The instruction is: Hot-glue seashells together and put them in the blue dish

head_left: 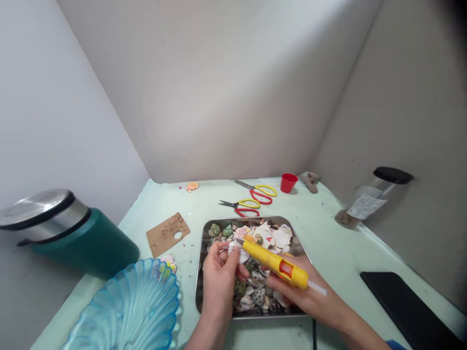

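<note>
My right hand (304, 287) is wrapped round a yellow hot glue gun (270, 258), with a clear glue stick (317, 288) poking out of its back end. The gun's dark nozzle points left, right by a small white shell (234, 253). That shell is pinched between the thumb and fingers of my left hand (221, 270); a thin pale strand seems to lie across it. Both hands are above a metal tray (199, 287) full of seashells, with flat white shells (279, 237) at the back and spiral green ones (214, 230) at the far left.
Two pairs of scissors (242, 206) and a red cup (289, 183) are behind the tray. To the left are a brown board (162, 238), a blue scalloped dish (134, 301) and a green flask (95, 243). A clear jar (365, 204) and a black phone-like slab (404, 301) lie right.
</note>
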`<state>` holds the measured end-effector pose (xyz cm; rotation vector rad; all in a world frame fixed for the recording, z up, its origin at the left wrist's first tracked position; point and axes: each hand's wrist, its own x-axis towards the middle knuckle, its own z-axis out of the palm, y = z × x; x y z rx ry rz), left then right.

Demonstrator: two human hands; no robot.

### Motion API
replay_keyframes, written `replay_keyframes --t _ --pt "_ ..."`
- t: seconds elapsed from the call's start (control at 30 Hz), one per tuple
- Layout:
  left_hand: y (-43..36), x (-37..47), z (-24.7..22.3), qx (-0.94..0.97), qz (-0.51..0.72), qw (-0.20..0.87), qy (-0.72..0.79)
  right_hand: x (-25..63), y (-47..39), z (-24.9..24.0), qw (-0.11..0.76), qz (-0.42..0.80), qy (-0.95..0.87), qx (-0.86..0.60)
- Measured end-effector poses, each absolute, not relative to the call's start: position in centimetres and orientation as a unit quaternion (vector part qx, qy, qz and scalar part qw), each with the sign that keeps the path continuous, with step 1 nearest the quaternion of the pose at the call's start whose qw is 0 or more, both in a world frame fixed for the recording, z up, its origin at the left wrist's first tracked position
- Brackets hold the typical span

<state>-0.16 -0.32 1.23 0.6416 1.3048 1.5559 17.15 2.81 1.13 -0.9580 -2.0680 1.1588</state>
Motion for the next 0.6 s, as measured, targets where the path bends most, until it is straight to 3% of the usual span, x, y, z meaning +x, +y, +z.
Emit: replay_keyframes --t 0.6 --pt "-0.19 -0.21 1.18 0.275 0.634 0.476 0.543 17.15 2.75 1.11 0.298 0.392 -0.793 -0.358"
